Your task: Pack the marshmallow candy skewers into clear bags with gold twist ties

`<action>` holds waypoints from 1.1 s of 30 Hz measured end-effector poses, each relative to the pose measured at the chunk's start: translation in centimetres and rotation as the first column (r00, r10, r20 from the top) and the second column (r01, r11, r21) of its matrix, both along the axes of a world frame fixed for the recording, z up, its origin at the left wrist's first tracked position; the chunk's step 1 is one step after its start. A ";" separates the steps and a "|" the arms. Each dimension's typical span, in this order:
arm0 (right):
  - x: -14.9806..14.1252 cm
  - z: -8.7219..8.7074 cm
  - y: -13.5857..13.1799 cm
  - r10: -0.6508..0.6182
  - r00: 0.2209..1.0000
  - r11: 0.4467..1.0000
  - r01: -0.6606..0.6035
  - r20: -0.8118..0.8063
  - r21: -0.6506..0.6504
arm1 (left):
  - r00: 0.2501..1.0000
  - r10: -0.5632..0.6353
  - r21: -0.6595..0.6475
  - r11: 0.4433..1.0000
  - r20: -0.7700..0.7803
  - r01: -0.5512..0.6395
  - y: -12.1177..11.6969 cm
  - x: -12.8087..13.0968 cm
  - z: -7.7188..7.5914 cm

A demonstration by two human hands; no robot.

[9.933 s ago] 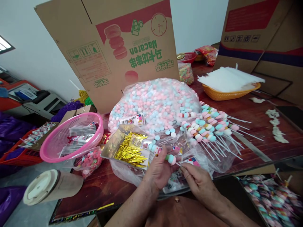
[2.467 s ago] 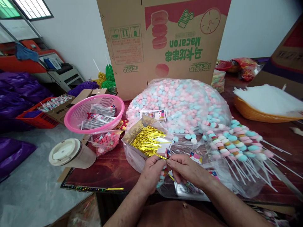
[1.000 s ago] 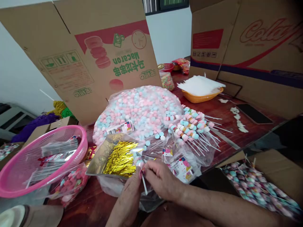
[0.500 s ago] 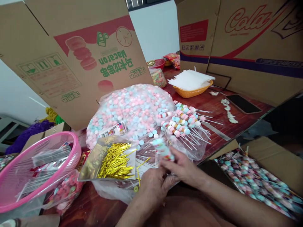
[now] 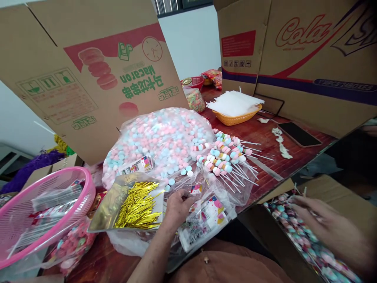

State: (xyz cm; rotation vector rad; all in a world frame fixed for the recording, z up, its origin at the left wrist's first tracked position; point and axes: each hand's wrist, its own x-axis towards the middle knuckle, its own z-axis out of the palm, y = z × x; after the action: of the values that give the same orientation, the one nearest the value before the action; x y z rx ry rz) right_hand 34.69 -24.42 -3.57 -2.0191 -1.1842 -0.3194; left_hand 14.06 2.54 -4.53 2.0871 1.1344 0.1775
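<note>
My left hand (image 5: 178,208) is at the table edge with thumb and fingers pinched on the upper end of a printed plastic bag (image 5: 196,189). Just right of it lies a stack of clear printed bags (image 5: 203,222). My right hand (image 5: 326,228), blurred by motion, is over the cardboard box of wrapped candy skewers (image 5: 316,243) at the lower right. Its fingers are too smeared to show whether they hold anything. Gold twist ties (image 5: 138,206) lie in a tray (image 5: 101,204) left of my left hand. Unwrapped candy skewers (image 5: 224,155) are piled on plastic beyond.
A big clear bag of pastel candies (image 5: 159,137) fills the middle. A pink basket (image 5: 88,184) stands left, and a yellow basket of white sticks (image 5: 235,118) farther back. A phone (image 5: 299,134) lies at right. Tall cardboard boxes (image 5: 97,74) rise behind.
The candy skewer held between both hands is gone from there. My right hand has swung right to the box; my left has moved slightly left and up, uncovering the printed bags.
</note>
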 end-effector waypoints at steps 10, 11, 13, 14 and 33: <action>-11.7 2.4 18.0 0.558 0.583 0.771 -0.628 -0.591 0.108 | 0.982 -0.177 0.077 0.982 0.065 0.172 -2.6 -5.2 6.7; -12.0 2.0 18.1 0.534 0.578 0.790 -0.601 -0.617 0.120 | 0.988 -0.116 0.053 0.992 0.104 0.111 -2.8 -5.4 6.0; -12.0 1.5 18.0 0.513 0.554 0.806 -0.575 -0.655 0.144 | 0.974 -0.036 -0.055 0.997 0.225 0.050 -3.1 -5.5 4.6; -11.7 1.4 17.8 0.501 0.536 0.811 -0.564 -0.679 0.154 | 0.962 -0.005 -0.105 0.994 0.273 0.035 -3.2 -5.3 4.0; -6.2 -0.1 16.2 0.224 0.831 0.956 -0.289 -0.509 -0.051 | 0.924 -0.218 0.110 0.975 0.314 0.193 -2.2 -4.5 2.3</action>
State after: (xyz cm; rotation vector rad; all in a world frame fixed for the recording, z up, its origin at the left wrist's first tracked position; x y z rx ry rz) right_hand 28.46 -8.27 -3.64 -1.8518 -1.1348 0.4075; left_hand 9.52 0.33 -2.28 2.1300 0.7161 0.4526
